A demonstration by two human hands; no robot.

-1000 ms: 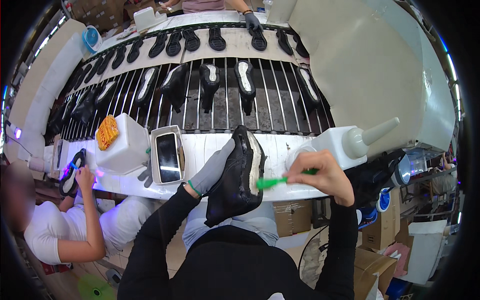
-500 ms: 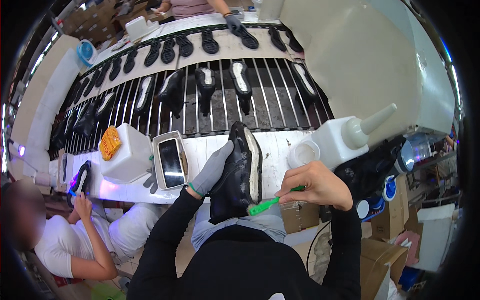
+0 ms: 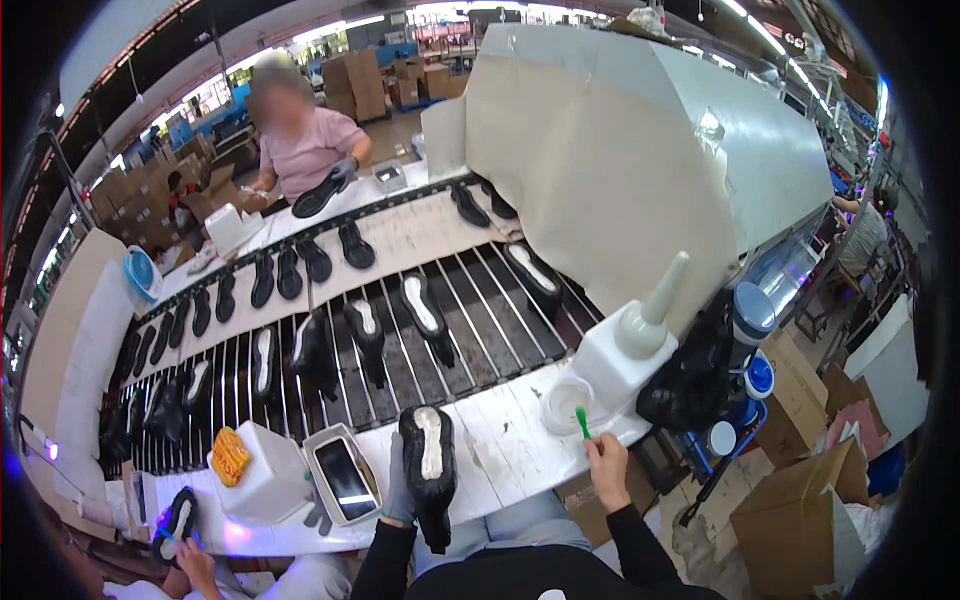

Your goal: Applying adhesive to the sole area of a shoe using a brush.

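Observation:
My gloved left hand (image 3: 398, 485) is closed round a black shoe upper (image 3: 440, 500), held above the near table edge with its underside up. A long white strip runs along that underside. Bare, my right hand (image 3: 607, 470) grips a small green-handled brush (image 3: 585, 425). The brush's head end is at the mouth of a round white cup (image 3: 556, 418); its bristles cannot be made out. Right behind the cup is a white bottle (image 3: 615, 355) with a long pale spout.
Black uppers (image 3: 425, 310) lie on a roller conveyor (image 3: 480, 335); black soles (image 3: 355, 245) line the belt beyond. Left of me are a box with a phone (image 3: 343, 478) and a white container (image 3: 265, 475). One co-worker (image 3: 310, 150) stands across; another's hand (image 3: 195, 563) works at left.
My right hand has moved the brush from the shoe to the cup. The shoe has turned underside up. The view has tilted upward. Across the belt, the co-worker has lifted a black sole.

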